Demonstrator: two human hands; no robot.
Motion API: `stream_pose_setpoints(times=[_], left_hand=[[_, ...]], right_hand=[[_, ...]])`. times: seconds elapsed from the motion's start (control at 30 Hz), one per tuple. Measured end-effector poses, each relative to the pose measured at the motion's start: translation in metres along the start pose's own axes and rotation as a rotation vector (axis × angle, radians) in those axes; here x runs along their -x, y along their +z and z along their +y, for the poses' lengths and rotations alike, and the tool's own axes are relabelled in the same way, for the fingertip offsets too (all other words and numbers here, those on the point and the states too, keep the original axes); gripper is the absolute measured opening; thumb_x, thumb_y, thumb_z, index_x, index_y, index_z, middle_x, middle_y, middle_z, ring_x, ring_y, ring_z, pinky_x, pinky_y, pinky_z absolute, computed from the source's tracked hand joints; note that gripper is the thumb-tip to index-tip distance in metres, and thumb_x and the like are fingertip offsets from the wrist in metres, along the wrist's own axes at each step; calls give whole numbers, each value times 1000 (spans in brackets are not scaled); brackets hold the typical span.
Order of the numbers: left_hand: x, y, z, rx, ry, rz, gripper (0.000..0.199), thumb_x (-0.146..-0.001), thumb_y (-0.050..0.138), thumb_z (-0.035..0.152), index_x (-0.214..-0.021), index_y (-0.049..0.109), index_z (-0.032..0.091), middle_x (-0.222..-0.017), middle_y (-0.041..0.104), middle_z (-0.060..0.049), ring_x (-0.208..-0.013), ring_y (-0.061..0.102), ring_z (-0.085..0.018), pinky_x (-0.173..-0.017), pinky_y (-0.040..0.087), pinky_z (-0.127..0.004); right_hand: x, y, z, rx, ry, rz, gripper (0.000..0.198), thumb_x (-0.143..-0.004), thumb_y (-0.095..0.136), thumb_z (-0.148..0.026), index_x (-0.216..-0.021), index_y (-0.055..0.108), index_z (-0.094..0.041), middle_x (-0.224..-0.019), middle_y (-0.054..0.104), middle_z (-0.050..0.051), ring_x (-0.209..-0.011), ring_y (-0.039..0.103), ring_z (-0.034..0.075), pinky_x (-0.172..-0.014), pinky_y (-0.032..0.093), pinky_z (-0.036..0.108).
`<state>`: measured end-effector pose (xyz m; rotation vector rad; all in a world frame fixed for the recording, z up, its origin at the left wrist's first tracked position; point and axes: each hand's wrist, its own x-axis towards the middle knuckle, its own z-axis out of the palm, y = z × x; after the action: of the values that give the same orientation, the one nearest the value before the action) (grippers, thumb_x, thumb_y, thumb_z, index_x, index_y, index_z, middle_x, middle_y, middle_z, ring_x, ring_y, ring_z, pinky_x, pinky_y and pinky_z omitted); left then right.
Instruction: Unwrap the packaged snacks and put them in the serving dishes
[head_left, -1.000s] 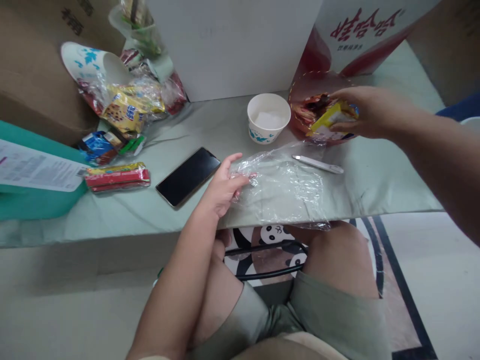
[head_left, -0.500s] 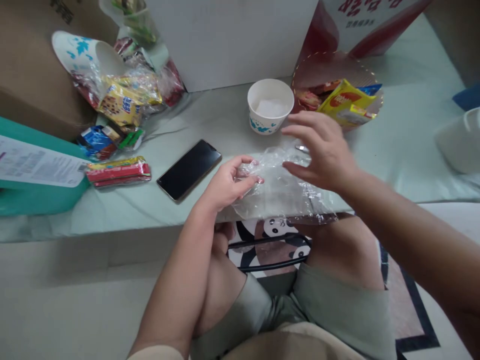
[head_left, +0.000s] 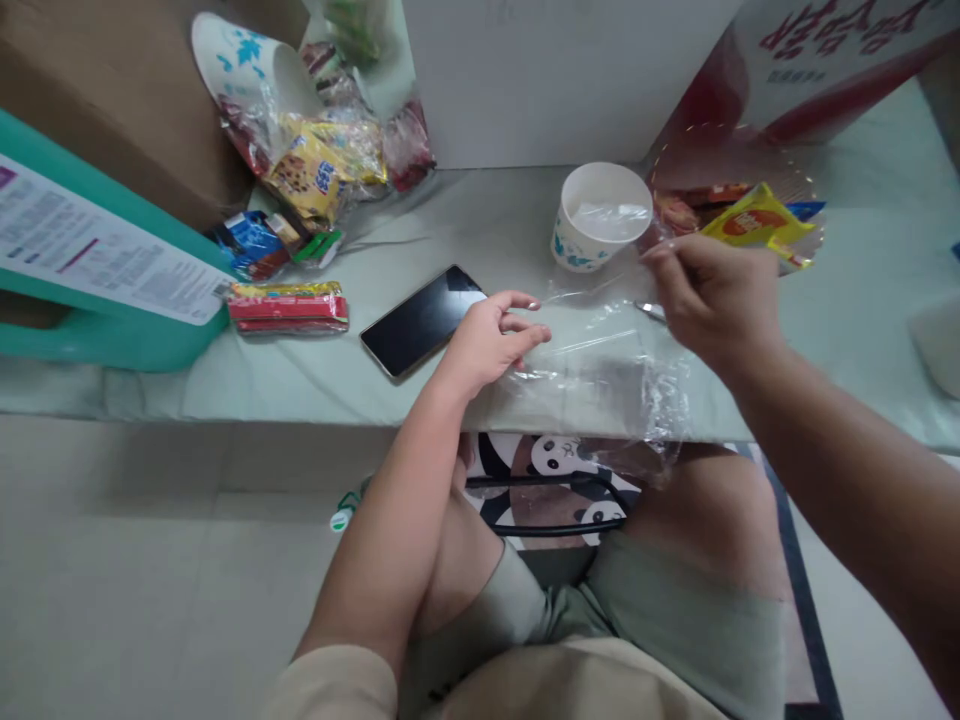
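Note:
A clear plastic bag [head_left: 592, 385] lies crumpled over the front edge of the covered table, partly hanging down. My right hand [head_left: 716, 295] pinches its upper right edge and holds it stretched up a little. My left hand [head_left: 499, 340] rests at the left side of the bag with its fingers apart, close to the phone's right end. The black phone [head_left: 420, 325] lies flat, screen up. Behind the bag stands a white paper cup [head_left: 592, 245] with blue leaves and something whitish inside. A small shiny metal thing [head_left: 649, 312] lies beside my right hand, mostly hidden.
A clear basket [head_left: 814, 180] holds snack packets at the right, behind my right hand. Red packets [head_left: 289, 312], wrapped snacks [head_left: 307, 180] and a tipped paper cup [head_left: 247, 65] lie left. A green jug [head_left: 172, 330] stands at far left; a white box [head_left: 555, 80] stands behind.
My right hand has gone from spread fingers to a pinch on the bag's edge. My left fingers have come apart from the bag. The view has shifted, so the table things appear further right.

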<state>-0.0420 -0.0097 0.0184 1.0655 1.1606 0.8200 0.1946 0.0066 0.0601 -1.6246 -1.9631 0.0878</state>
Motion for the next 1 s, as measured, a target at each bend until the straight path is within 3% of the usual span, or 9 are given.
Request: stream_pose_setpoints(times=[0.07, 0.13, 0.3, 0.43, 0.53, 0.6, 0.7, 0.87, 1.0], left_hand=[[-1, -2, 2, -20, 4, -20, 9, -84, 72, 15, -91, 66, 14, -78, 73, -3, -51, 51, -5, -46, 41, -20], [-1, -3, 2, -31, 14, -13, 3, -85, 68, 13, -84, 65, 14, -79, 74, -4, -51, 51, -5, -47, 41, -21], [-5, -6, -1, -57, 48, 85, 18, -75, 58, 1, -82, 64, 17, -78, 74, -2, -60, 58, -8, -53, 40, -21], [-6, -5, 1, 7, 86, 127, 22, -71, 52, -1, -78, 58, 18, -73, 70, 1, -53, 48, -6, -54, 39, -21], [-3, -4, 5, 172, 30, 60, 16, -79, 56, 9, -91, 57, 20, -83, 71, 0, -67, 61, -8, -65, 48, -21], [0, -3, 7, 241, -20, -6, 25, -83, 63, 18, -106, 56, 22, -95, 72, -1, -82, 69, -11, -74, 54, -24], [3, -3, 6, 169, -81, -97, 43, -77, 73, 15, -115, 55, 21, -97, 73, -3, -76, 70, -12, -72, 55, -26], [2, -8, 4, 119, -104, -121, 34, -74, 74, 2, -105, 63, 13, -83, 75, -3, -70, 68, -9, -71, 55, -23], [-1, -10, 3, 134, -79, -65, 19, -77, 79, 13, -91, 66, 14, -75, 74, -2, -68, 70, -10, -65, 54, -21]], right_hand=[[-8, -4, 3, 13, 34, 22, 30, -90, 55, -41, -80, 75, -21, -62, 65, 5, -57, 53, 16, -61, 37, 31], [-14, -8, 7, 35, 51, 59, 25, -88, 57, -37, -80, 75, -20, -64, 66, 5, -59, 53, 15, -63, 38, 31], [-21, -15, 12, 28, 78, 112, 20, -88, 58, -31, -75, 69, -21, -69, 67, 6, -65, 55, 16, -67, 38, 32], [-20, -17, 10, -32, 140, 155, 25, -89, 59, -30, -67, 62, -21, -61, 60, 3, -60, 50, 14, -63, 36, 31], [-19, -15, 4, -59, 183, 194, 25, -89, 57, -23, -65, 60, -20, -61, 56, 2, -57, 44, 12, -59, 32, 30], [-19, -13, -1, -72, 220, 175, 29, -90, 56, -19, -60, 57, -20, -58, 54, 1, -55, 41, 11, -58, 32, 30], [-22, -11, -5, -85, 271, 142, 34, -90, 58, -15, -57, 55, -20, -57, 56, 1, -54, 43, 11, -58, 33, 29], [-31, -16, 12, 1, 300, 198, 25, -92, 60, -15, -69, 70, -15, -61, 56, 1, -57, 45, 9, -59, 31, 28], [-31, -25, 33, -4, 254, 181, 26, -96, 56, -21, -83, 76, -10, -68, 61, 3, -60, 46, 8, -61, 34, 27]])
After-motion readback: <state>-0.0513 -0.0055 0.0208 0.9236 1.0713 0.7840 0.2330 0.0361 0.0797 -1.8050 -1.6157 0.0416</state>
